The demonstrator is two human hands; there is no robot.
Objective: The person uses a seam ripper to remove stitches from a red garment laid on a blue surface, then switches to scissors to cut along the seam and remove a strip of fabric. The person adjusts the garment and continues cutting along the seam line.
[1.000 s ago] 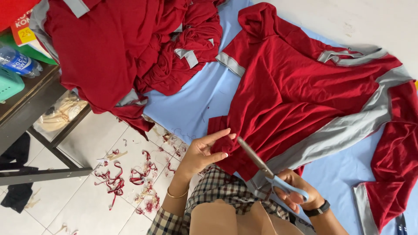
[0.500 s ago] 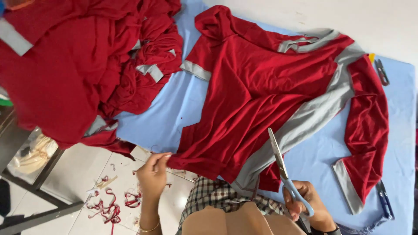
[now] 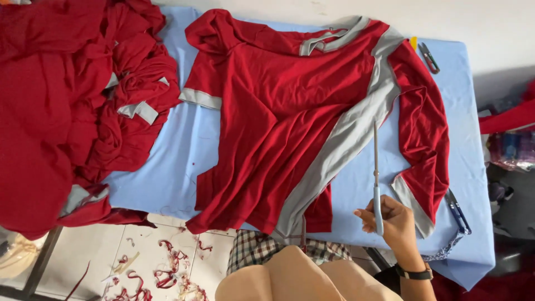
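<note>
Lifting the Scissors Clear of the Red Shirt

Compared with a second ago, the right hand (image 3: 393,223) has drawn the scissors (image 3: 376,173) away from the shirt's lower edge; the blades now point up and away from the person, closed together into one thin line, their tip over the grey stripe (image 3: 345,139). The left hand, which was pinching the hem a moment ago, has dropped out of sight, so nothing presses on the fabric now. Judging by this, cutting has paused and the garment simply lies free.

The right hand's fingers are wrapped tightly round the pale blue handles, thumb side toward the shirt, holding nothing else. A dark watch (image 3: 415,274) sits on that wrist.

The red shirt (image 3: 290,111) lies spread flat on the light blue table cover (image 3: 184,150), collar at the far side, hem hanging slightly over the near edge. A heap of red garments (image 3: 72,100) lies to the left, small snips (image 3: 429,57) rest at the far right corner, and red scraps (image 3: 161,273) litter the tiled floor below.
</note>
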